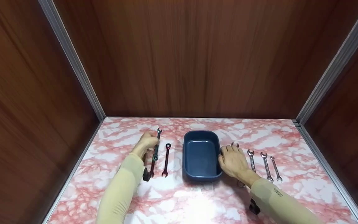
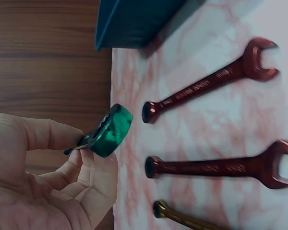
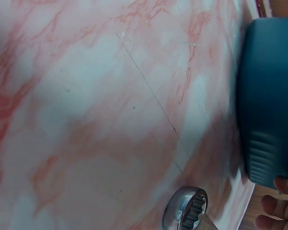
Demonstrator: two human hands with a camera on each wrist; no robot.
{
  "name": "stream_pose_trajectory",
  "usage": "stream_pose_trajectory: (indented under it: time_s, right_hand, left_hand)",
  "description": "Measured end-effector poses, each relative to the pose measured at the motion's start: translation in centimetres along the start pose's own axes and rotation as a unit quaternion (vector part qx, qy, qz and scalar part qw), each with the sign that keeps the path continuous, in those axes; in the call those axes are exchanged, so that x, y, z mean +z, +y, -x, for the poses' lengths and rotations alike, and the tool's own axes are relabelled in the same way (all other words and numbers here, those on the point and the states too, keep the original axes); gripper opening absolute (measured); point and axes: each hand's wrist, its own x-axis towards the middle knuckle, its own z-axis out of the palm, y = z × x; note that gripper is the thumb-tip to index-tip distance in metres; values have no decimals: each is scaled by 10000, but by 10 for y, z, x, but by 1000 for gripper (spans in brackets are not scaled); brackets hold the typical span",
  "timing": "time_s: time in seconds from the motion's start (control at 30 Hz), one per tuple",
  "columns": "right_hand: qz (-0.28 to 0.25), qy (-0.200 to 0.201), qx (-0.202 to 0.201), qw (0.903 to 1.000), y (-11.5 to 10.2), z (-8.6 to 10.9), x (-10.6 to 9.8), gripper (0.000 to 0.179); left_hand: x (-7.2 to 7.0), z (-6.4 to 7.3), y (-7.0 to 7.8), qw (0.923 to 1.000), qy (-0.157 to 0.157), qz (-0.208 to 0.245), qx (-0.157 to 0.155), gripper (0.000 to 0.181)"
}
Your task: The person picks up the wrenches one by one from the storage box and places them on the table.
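Observation:
My left hand (image 1: 149, 141) pinches a green combination wrench (image 2: 116, 132) between thumb and fingers, above the table at the left. In the head view, the wrench's open end points toward the back wall. Beside it lie a red combination wrench (image 1: 167, 160) and a second red one (image 2: 206, 166), partly covered in the head view by the raised wrench. My right hand (image 1: 235, 160) rests at the right rim of a blue rectangular bin (image 1: 202, 178), fingers loosely bent and thumb by the edge. A silver wrench (image 3: 185, 208) lies beneath that hand, its middle hidden.
Right of my right hand lie several silver wrenches (image 1: 266, 166) in a row. A gold wrench (image 2: 187, 220) sits next to the red ones, largely hidden by my left arm in the head view. Wood-grain panels (image 1: 197, 62) enclose the marbled table (image 1: 172, 199) at back and sides.

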Motion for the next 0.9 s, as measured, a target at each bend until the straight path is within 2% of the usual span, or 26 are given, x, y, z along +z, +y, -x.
stream_pose_trajectory:
  time_s: [0.23, 0.4, 0.5, 0.73, 0.9]
  right_hand:
    - [40, -36, -11, 10000, -1, 0, 0, 32]
    - [57, -49, 20, 10000, -1, -1, -1, 33]
    - [40, -28, 26, 10000, -1, -1, 0, 31]
    - [42, -86, 52, 9999, 0, 0, 0, 34]
    - [-55, -71, 96, 9999, -1, 1, 0, 33]
  left_hand:
    - [-6, 4, -23, 9989, -66, 317, -344, 22]
    - [-13, 4, -36, 9986, -10, 341, -416, 32]
    - [-17, 4, -43, 9984, 44, 330, -446, 27]
    - [-28, 9, -53, 9971, 40, 186, -734, 21]
    - [-36, 9, -60, 9978, 119, 6, -648, 17]
